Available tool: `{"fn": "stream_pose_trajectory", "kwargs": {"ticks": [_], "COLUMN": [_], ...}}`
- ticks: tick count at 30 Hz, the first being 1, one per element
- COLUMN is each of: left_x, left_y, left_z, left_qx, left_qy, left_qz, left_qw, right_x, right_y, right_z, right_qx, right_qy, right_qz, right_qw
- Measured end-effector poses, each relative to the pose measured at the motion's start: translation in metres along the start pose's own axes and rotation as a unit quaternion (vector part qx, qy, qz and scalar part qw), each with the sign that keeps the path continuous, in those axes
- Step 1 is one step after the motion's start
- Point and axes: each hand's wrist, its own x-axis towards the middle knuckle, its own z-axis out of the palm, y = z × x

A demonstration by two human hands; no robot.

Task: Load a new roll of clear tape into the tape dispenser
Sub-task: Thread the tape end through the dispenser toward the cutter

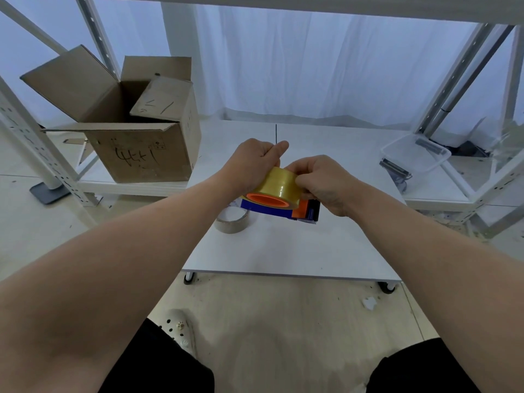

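Both hands close around the tape roll [279,184], held above the low white table [297,251]; the left hand [252,163] wraps its far side with the thumb up, and the right hand [320,180] pinches at its yellowish outer face; the roll sits on the orange hub of the blue tape dispenser [283,209], which shows just beneath the fingers; below and left of the grip an empty cardboard core [232,221] rests on the table; well left stands an open cardboard box [136,131]; far right lies a clear plastic container [415,154].
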Motion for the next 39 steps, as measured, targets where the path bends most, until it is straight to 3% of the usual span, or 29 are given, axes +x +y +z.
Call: {"fn": "stream_pose_trajectory", "kwargs": {"ticks": [4,10,29,34,39], "left_x": [-0.0005,-0.0019,-0.0034,-0.0030,-0.0032], "left_y": [-0.0021,-0.0043,-0.0017,-0.0015,-0.0033], "left_z": [-0.0005,-0.0022,0.0008,-0.0004,-0.0010], "left_qx": [-0.011,-0.045,-0.018,-0.021,-0.019], "left_qy": [-0.013,-0.023,-0.041,-0.042,-0.042], "left_qz": [-0.011,-0.028,-0.025,-0.025,-0.030], "left_qw": [1.000,0.998,0.999,0.999,0.998], "right_x": [-0.0001,0.0005,-0.0044,-0.0032,-0.0014], "right_y": [-0.0001,0.0057,-0.0008,-0.0005,0.0020], "right_z": [-0.0045,-0.0080,-0.0045,-0.0035,-0.0043], "right_qx": [0.101,0.112,-0.014,0.088,0.047], "right_qy": [-0.028,-0.049,-0.040,-0.030,-0.048], "right_qz": [0.039,0.020,0.002,0.026,0.018], "right_qw": [0.994,0.992,0.999,0.995,0.998]}}
